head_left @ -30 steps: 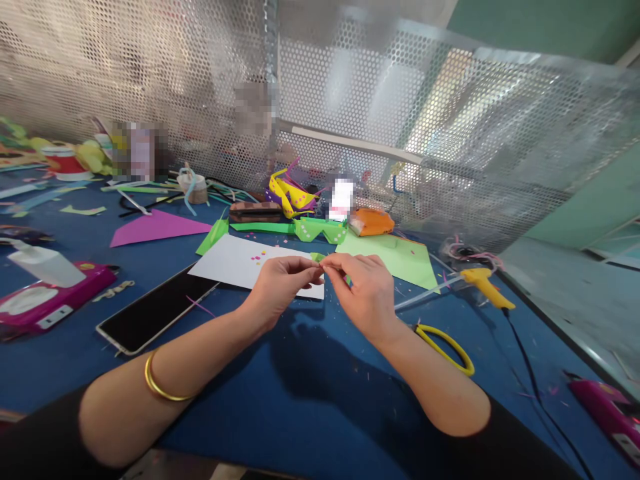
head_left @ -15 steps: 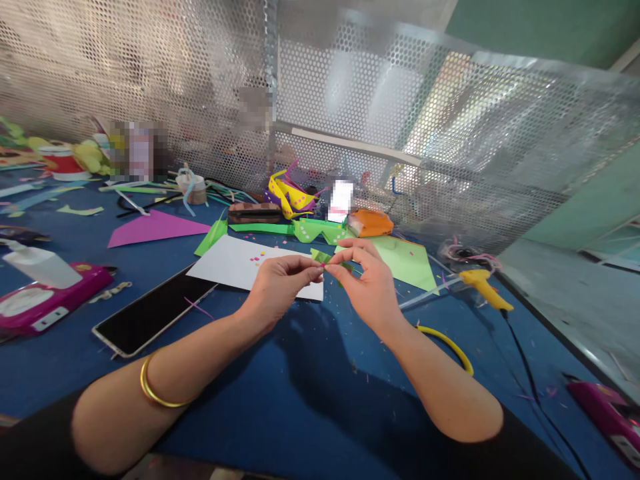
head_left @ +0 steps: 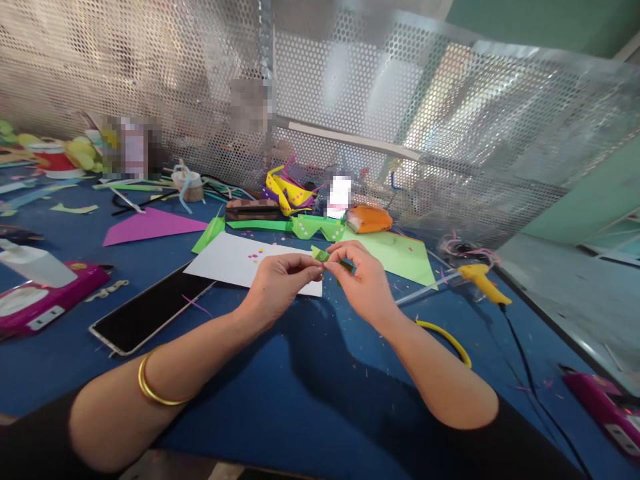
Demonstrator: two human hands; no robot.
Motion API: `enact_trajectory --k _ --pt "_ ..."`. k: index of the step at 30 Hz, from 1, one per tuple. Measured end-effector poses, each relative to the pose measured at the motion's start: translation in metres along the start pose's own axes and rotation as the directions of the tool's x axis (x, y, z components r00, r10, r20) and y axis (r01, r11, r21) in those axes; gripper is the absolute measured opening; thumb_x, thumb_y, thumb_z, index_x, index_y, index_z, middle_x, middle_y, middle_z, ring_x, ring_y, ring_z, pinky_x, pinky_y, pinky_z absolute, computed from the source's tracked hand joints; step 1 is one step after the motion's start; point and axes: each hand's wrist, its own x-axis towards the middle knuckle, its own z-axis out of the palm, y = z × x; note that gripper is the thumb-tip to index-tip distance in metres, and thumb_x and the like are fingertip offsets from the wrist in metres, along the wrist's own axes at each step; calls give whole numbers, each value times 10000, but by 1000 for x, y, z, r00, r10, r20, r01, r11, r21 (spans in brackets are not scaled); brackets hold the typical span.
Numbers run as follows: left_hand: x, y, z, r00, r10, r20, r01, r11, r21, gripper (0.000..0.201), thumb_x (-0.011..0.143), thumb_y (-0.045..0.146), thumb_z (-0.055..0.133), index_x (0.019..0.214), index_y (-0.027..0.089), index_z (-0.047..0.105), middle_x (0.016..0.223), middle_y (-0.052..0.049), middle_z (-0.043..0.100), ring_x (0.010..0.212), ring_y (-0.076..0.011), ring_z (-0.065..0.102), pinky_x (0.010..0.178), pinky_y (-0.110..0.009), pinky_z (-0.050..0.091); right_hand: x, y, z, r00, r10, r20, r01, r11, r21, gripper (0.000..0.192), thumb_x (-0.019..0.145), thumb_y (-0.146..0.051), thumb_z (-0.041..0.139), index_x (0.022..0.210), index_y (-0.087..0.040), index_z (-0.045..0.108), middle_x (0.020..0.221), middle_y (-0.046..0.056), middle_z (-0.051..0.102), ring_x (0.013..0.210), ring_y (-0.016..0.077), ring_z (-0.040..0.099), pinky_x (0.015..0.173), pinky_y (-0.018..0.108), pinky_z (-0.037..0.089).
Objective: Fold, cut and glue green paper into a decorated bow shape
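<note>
- A small pink piece (head_left: 324, 265) sits between the fingertips of both hands, above the table (head_left: 320, 413) near the edge of the white sheet (head_left: 225, 263).
- The left hand (head_left: 277, 283) pinches it with thumb and forefinger; the right hand (head_left: 364, 283) meets it with thumb and forefinger pressed together, its grip partly hidden.
- It looks like thin paper or foam, so probably very light, soft and easily creased or dropped; only the fingertips suit it, taking it by opposite edges.
- A folded green strip (head_left: 319, 253) shows just beyond the fingers; whether the right hand touches it, I cannot tell.
- Loose pink and yellow bits (head_left: 255, 255) lie on the white sheet.
</note>
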Motion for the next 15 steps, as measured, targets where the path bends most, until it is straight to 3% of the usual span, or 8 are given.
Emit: enact_trajectory --k 8,15 --pt "0 -2 0 998 -54 40 53 998 35 108 640 262 773 685 176 726 680 -11 712 679 -154 639 698 -275 496 4 2 -7 989 119 86 -122 992 39 119 851 -258 576 743 -212 558 738 0 642 711 164 582 682 302 430" --pt "0 0 0 998 -52 47 53 998 -15 91 684 227 727 724 166 672 654 26 678 680 -144 679 647 -240 483 3 1 -4 988 122 98 -123 992 8 154 853 -278 590 722 -208 547 696 -12 605 669 150 526 652 296 388"
